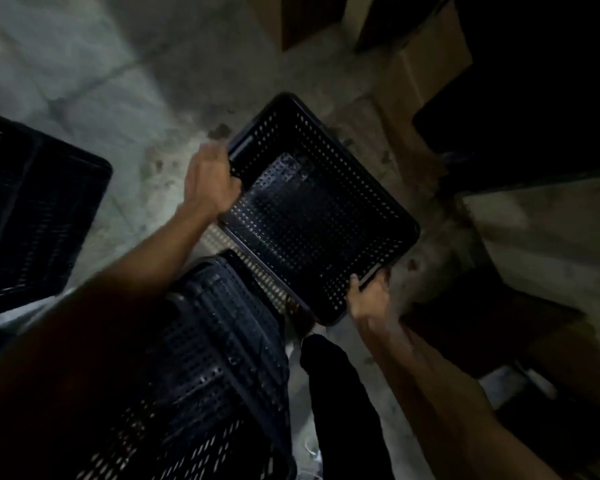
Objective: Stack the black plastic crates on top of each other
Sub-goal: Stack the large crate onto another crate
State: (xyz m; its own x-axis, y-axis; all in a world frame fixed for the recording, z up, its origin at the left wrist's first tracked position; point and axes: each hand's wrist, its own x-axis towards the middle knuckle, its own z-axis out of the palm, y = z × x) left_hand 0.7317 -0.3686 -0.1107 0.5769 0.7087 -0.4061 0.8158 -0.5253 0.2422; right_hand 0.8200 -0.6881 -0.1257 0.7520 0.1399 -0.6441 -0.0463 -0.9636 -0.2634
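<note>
Black perforated crate (pixel 312 216) held by opposite rims: left grip (pixel 208 181) and right grip (pixel 368 299) both curled round the edge. Likely light, stiff; rims suit holding.

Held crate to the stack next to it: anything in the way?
Nothing visible. The left hand and right hand grip opposite rims of the held crate, right beside the crate stack. Only the person's own left arm crosses above the stack. The stack's inside is too dark to check.

held crate (pixel 321 216) between two hands | stacked crates (pixel 201 358) near-left below it | another crate (pixel 32 216) far left
</note>
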